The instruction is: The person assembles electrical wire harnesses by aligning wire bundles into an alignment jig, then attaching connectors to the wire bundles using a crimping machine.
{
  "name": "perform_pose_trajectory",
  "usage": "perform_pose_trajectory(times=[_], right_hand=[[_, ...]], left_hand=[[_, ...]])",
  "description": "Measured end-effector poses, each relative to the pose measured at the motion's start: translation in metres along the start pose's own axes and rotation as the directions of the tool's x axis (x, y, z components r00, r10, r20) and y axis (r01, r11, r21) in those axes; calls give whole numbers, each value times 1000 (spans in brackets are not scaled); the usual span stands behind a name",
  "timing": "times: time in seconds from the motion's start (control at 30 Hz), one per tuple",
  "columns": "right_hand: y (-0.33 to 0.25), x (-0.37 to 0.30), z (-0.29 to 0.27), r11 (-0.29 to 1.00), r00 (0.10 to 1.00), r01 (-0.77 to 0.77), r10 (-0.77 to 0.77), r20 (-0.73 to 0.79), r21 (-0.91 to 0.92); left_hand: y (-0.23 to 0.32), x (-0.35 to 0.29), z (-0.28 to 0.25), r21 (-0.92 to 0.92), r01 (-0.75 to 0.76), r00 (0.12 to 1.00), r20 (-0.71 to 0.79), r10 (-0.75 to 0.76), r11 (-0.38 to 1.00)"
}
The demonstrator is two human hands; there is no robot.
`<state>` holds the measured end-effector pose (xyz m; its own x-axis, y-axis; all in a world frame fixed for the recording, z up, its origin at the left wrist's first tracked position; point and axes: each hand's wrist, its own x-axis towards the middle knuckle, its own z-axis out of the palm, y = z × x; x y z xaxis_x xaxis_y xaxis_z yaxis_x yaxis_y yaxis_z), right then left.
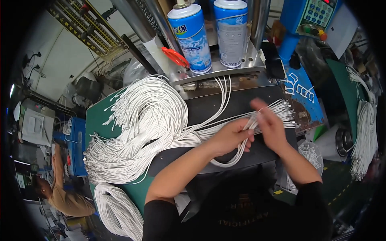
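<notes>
My left hand (233,136) is closed around a few white cables (238,156), which loop down below its fingers. Right beside it, my right hand (272,127) is over the cable ends, its fingers blurred by motion, so its grip is unclear. Past both hands, a bundle of white cable ends with small tips (286,112) fans out to the right. A large coiled heap of white cables (148,108) spreads to the left, joined to the strands running under my hands. Several cables rise from it toward a metal machine plate (217,72).
Two blue-and-white spray cans (191,44) stand on the plate beside an orange-red handled tool (175,57). A blue control box with keypad (317,14) is at the far right. White clips (299,89) lie beyond the cable ends. Another cable bundle (116,211) hangs lower left. Another person (64,197) works at left.
</notes>
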<state>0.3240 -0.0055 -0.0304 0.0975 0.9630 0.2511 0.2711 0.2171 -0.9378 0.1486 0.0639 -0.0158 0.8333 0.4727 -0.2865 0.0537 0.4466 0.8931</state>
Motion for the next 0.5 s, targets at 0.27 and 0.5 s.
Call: perform_pose_trajectory(times=[0.27,0.5], right_hand=[[-3,102,17,961,886,-208,264,382,-182],[72,165,45,500,889,427,-383,250,-753]], left_hand=[[-6,10,-69,71,-109,950,-288,125,991],[-9,20,-80,97,-230,883,-398,250,968]])
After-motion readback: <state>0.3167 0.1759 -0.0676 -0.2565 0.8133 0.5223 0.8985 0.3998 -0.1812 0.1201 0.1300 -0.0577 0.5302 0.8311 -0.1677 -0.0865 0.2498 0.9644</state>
